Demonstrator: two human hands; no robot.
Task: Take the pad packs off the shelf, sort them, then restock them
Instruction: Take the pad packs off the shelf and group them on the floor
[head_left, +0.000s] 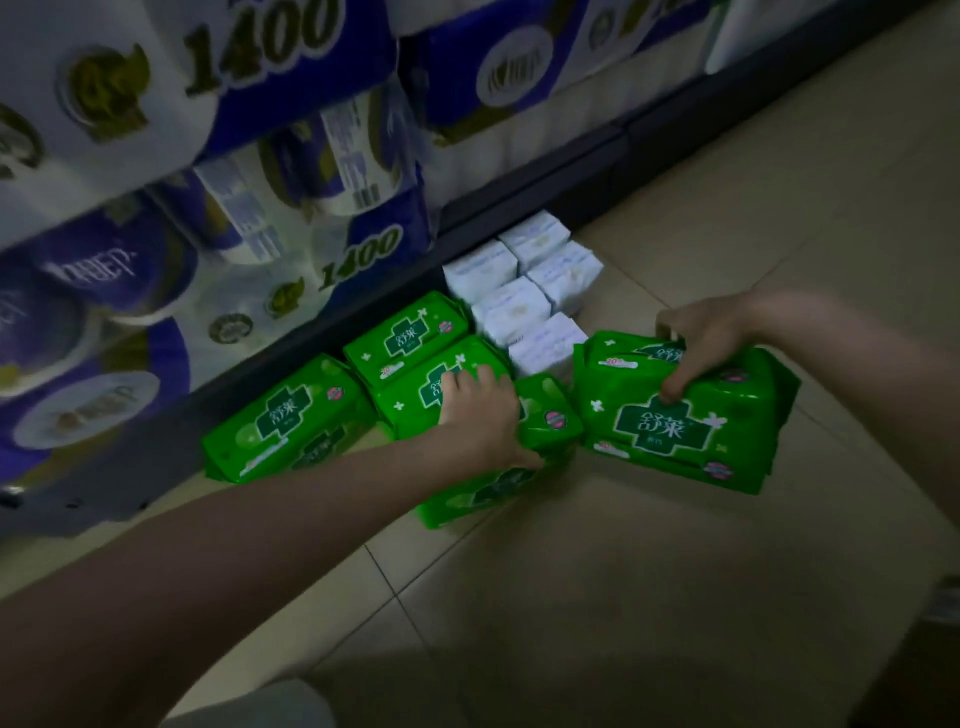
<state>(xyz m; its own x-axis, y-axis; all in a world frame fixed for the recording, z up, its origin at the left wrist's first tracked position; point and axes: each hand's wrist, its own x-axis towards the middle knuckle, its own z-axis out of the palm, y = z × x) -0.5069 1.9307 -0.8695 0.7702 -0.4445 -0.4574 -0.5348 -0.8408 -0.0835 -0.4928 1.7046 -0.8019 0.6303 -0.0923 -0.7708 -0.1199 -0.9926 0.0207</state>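
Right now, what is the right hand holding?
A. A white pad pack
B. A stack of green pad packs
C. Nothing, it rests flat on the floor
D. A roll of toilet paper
B. The right hand grips a stack of green pad packs from above, with its thumb pressed on the top pack's face, while the white pad packs lie untouched on the floor tiles by the shelf base.

Blue-white toilet-roll packs (218, 171) marked "1400" stacked on dark shelf base (545, 182); beige tiled floor (649, 597).
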